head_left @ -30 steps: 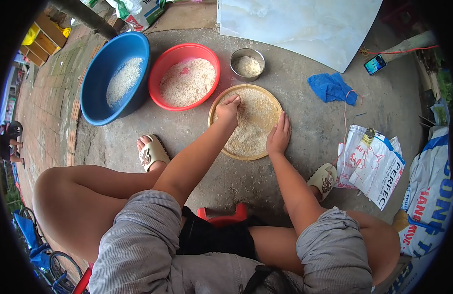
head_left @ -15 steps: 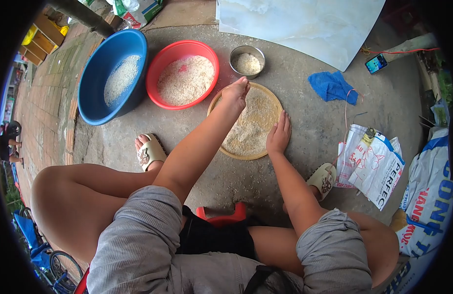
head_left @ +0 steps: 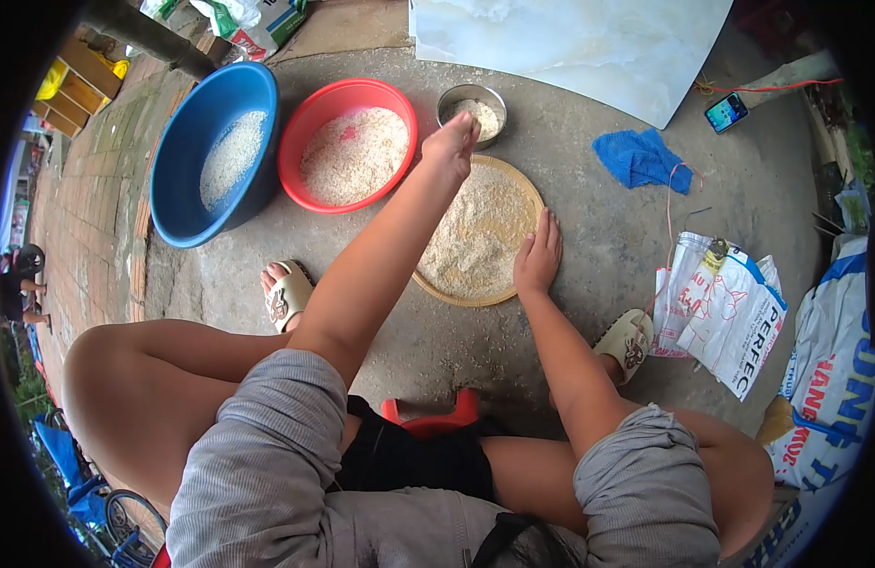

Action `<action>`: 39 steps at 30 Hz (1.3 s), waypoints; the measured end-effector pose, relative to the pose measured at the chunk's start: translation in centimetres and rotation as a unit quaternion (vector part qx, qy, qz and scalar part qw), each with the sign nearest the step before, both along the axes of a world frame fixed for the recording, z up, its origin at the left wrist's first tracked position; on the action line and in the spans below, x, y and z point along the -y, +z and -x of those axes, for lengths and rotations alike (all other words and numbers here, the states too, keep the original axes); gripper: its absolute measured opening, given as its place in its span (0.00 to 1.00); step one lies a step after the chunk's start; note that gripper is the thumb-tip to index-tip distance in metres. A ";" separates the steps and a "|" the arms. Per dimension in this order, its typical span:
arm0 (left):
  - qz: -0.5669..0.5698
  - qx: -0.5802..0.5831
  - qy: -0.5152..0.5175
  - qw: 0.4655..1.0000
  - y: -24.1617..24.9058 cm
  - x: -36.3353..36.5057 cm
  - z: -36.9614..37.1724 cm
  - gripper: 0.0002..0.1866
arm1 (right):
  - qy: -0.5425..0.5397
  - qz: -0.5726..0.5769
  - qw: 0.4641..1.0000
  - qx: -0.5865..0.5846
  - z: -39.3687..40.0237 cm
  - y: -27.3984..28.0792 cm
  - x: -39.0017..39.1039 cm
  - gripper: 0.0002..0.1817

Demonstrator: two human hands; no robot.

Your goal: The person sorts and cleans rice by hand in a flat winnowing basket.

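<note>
Left hand (head_left: 450, 144) hangs around the gap between the tray and the metal bowl (head_left: 471, 91), fingers bunched; can't tell if they're pinching anything. Right hand (head_left: 539, 254) lies flat on the right rim of the woven tray (head_left: 468, 303), fingers together. Tray's on the floor (head_left: 589, 222) between the feet, grain (head_left: 475, 248) spread across it. Red basin (head_left: 326, 98) crowds the upper left; there's decent bare floor right, toward the blue cloth (head_left: 639, 159). Left forearm hides the tray's left edge.
</note>
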State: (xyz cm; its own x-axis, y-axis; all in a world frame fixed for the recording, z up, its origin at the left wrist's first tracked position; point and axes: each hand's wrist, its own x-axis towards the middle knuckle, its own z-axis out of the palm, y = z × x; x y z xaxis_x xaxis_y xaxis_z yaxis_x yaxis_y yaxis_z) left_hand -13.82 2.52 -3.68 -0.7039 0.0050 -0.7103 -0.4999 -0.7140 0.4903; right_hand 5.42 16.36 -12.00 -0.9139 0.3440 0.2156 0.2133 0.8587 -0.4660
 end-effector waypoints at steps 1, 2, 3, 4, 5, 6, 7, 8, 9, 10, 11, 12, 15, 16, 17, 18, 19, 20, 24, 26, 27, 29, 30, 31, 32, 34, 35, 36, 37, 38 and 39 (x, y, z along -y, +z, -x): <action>0.040 -0.071 -0.033 0.996 1.3 -0.1 0.4 0.21 | 0.000 -0.003 1.000 0.001 0.0 0.0 0.0 0.28; 0.079 -0.143 -0.067 0.984 2.5 0.0 0.4 0.24 | 0.000 -0.006 1.000 0.001 0.0 0.0 0.0 0.28; 0.081 -0.143 -0.068 0.984 2.7 0.2 0.3 0.24 | 0.000 -0.005 1.000 0.000 -0.1 0.1 0.1 0.28; 0.129 -0.110 -0.119 0.978 2.9 0.6 0.0 0.26 | -0.002 -0.001 1.000 0.003 -0.1 0.2 0.2 0.28; 0.176 -0.076 -0.168 0.967 3.1 1.0 -0.5 0.27 | -0.002 0.003 1.000 0.006 -0.1 0.2 0.2 0.28; 0.218 -0.096 -0.177 0.955 2.1 1.5 -1.4 0.25 | 0.000 0.003 1.000 0.006 0.0 0.2 0.3 0.28; 0.218 -0.095 -0.175 0.955 -0.5 1.9 -1.8 0.25 | -0.001 0.002 1.000 0.005 0.0 0.1 0.3 0.28; 0.278 -0.180 -0.144 0.932 -3.9 2.3 -2.2 0.24 | -0.003 0.001 1.000 0.004 0.0 0.1 0.2 0.28; 0.336 -0.262 -0.113 0.898 -5.7 2.6 -2.6 0.23 | -0.002 0.000 1.000 0.006 0.0 0.1 0.1 0.28; 0.399 -0.217 -0.167 0.875 -4.9 3.0 -4.0 0.22 | -0.001 0.005 1.000 0.006 0.0 0.2 0.1 0.28; 0.490 -0.288 -0.143 0.811 -5.4 2.7 -5.3 0.22 | 0.000 0.010 1.000 0.004 0.0 0.3 0.2 0.28; 0.571 -0.346 -0.147 0.730 -5.1 2.5 -6.6 0.22 | 0.001 0.011 1.000 0.003 -0.1 0.3 0.3 0.28; 0.606 -0.406 -0.226 0.645 -3.9 2.1 -10.7 0.25 | 0.003 0.001 1.000 0.012 -0.1 0.4 0.4 0.29; 0.615 -0.442 -0.254 0.601 -5.2 2.1 -11.5 0.27 | 0.005 -0.010 1.000 0.025 -0.1 0.5 0.4 0.29; 0.613 -0.447 -0.251 0.601 -6.4 2.1 -12.4 0.27 | 0.006 -0.022 0.999 0.037 -0.1 0.6 0.3 0.30; 0.655 -0.437 -0.331 0.520 -6.8 2.2 -13.6 0.27 | 0.005 -0.025 0.999 0.033 -0.1 0.6 0.1 0.30; 0.688 -0.419 -0.407 0.432 -7.0 2.4 -14.6 0.27 | 0.027 -0.018 0.999 0.042 -0.1 0.5 -0.4 0.30; 0.688 -0.420 -0.403 0.433 -7.2 2.7 -15.2 0.27 | 0.050 -0.011 0.997 0.051 -0.1 0.5 -0.9 0.30; 0.696 -0.448 -0.453 0.331 -7.7 4.4 -16.3 0.29 | 0.174 -0.044 0.962 0.205 -1.9 6.8 -5.6 0.26; 0.690 -0.451 -0.462 0.326 -8.0 4.6 -16.6 0.29 | 0.308 -0.265 0.866 0.291 -4.2 8.2 -10.7 0.21; 0.689 -0.453 -0.466 0.321 -8.1 4.6 -16.6 0.30 | 0.380 -0.373 0.761 0.372 -5.4 8.9 -13.5 0.18; 0.691 -0.455 -0.464 0.316 -7.9 4.5 -16.3 0.30 | 0.487 -0.493 0.496 0.523 -9.3 10.3 -17.2 0.16; 0.700 -0.433 -0.473 0.314 -7.7 4.1 -16.5 0.31 | 0.326 -0.442 0.560 0.621 -12.9 8.5 -19.7 0.20; 0.707 -0.411 -0.484 0.311 -7.7 3.8 -17.0 0.31 | 0.283 -0.454 0.544 0.646 -14.6 11.0 -18.1 0.21; 0.704 -0.413 -0.485 0.314 -7.7 3.4 -17.5 0.31 | 0.239 -0.465 0.527 0.670 -15.7 14.0 -16.2 0.23; 0.716 -0.369 -0.501 0.317 -7.3 2.8 -17.7 0.32 | 0.268 -0.436 0.555 0.656 -17.4 14.0 -16.3 0.23; 0.716 -0.370 -0.500 0.317 -7.1 2.7 -17.9 0.32 | 0.300 -0.404 0.582 0.639 -18.1 13.9 -16.5 0.24; 0.708 -0.359 -0.520 0.317 -6.6 2.6 -18.1 0.32 | 0.332 -0.371 0.606 0.620 -18.8 13.9 -16.9 0.24; 0.700 -0.347 -0.538 0.316 -6.3 2.6 -18.0 0.33 | 0.364 -0.338 0.629 0.598 -19.5 13.8 -17.5 0.25; 0.703 -0.347 -0.534 0.317 -6.0 2.5 -17.9 0.33 | 0.395 -0.305 0.650 0.573 -19.9 13.9 -18.3 0.25; 0.691 -0.347 -0.553 0.310 -5.9 2.6 -17.7 0.33 | 0.428 -0.271 0.667 0.546 -20.4 13.9 -19.5 0.26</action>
State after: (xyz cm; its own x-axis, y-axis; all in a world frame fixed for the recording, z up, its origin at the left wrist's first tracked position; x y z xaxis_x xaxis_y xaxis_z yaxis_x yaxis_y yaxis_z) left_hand 3.92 -0.10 -9.59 -0.8009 0.5435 -0.2515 0.5035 0.8384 0.2086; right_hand 25.78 35.89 1.88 -0.4395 -0.2623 -0.8591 -0.5055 0.8628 -0.0048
